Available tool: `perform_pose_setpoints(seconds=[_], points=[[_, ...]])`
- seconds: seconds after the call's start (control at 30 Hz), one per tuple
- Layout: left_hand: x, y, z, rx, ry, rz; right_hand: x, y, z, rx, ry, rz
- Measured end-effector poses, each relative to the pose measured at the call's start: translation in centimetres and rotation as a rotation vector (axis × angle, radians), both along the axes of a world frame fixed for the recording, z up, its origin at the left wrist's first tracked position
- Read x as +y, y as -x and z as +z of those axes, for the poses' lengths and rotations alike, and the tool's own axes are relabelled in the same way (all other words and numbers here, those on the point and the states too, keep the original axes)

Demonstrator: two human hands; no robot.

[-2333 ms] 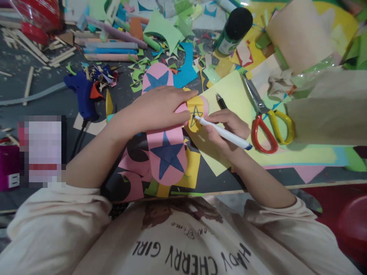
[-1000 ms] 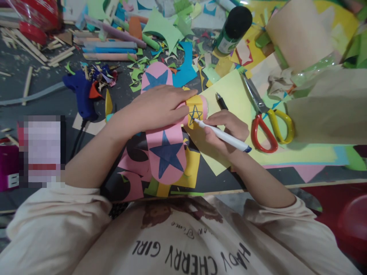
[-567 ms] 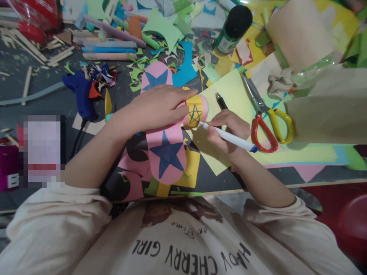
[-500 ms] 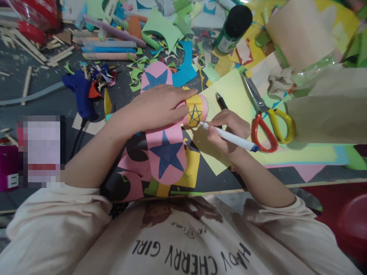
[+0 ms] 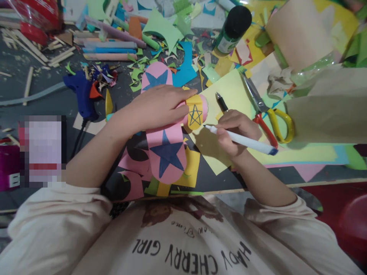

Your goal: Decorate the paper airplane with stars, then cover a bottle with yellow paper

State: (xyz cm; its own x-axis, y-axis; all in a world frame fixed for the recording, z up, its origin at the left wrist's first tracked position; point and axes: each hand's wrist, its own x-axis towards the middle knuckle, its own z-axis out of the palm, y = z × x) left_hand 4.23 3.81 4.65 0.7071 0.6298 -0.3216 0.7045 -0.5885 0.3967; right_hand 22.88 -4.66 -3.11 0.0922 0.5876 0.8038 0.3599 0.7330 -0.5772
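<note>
The left hand point(image 5: 156, 107) lies over the middle of a paper craft point(image 5: 166, 156) on the counter point(image 5: 43, 99), its fingers point(image 5: 183, 93) together and stretched along the body, pinning it down; the thumb is hidden. The right hand point(image 5: 236, 131) has its fingers clamped on a white marker point(image 5: 243, 140), whose tip points at the craft's yellow band point(image 5: 195, 103) and sits just beside it, off the paper of the band. On that band stands a star point(image 5: 195, 115) in blue line; all five points look closed, so the outline seems done. It is bare inside, while the two stars on the pink wings, one above the left hand point(image 5: 156, 78) and one below point(image 5: 167, 154), are solid blue; judged against them, the filling-in of the small star is what is left. The craft rests partly on a yellow-green sheet point(image 5: 232, 86). A black pen point(image 5: 221, 102) lies just above the right hand, and scissors point(image 5: 269, 118) just beyond its knuckles. A blue glue gun point(image 5: 82, 95) lies well apart to the left; a green bottle point(image 5: 232, 28) stands at the far side among paper scraps point(image 5: 140, 72).
</note>
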Motion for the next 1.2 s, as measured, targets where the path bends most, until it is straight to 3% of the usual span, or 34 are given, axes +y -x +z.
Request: perform_pose_setpoints(seconds=[0.17, 0.53, 0.77, 1.0, 1.2], points=[[0.1, 0.0, -0.1, 0.002, -0.017, -0.014, -0.3, -0.2, 0.4, 0.015, 0.027, -0.037], [0.1, 0.0, -0.2, 0.001, -0.014, -0.029, -0.3, -0.2, 0.6, -0.037, 0.247, 0.025], [0.0, 0.1, -0.2, -0.017, -0.008, -0.017, -0.7, -0.3, 0.8, -0.073, 0.392, -0.036], [0.0, 0.1, -0.3, -0.009, -0.003, -0.024, -0.6, -0.4, 1.5, -0.087, 0.332, 0.018], [0.1, 0.0, -0.3, -0.005, -0.013, -0.024, -0.6, -0.2, 1.1, -0.031, 0.315, 0.006]])
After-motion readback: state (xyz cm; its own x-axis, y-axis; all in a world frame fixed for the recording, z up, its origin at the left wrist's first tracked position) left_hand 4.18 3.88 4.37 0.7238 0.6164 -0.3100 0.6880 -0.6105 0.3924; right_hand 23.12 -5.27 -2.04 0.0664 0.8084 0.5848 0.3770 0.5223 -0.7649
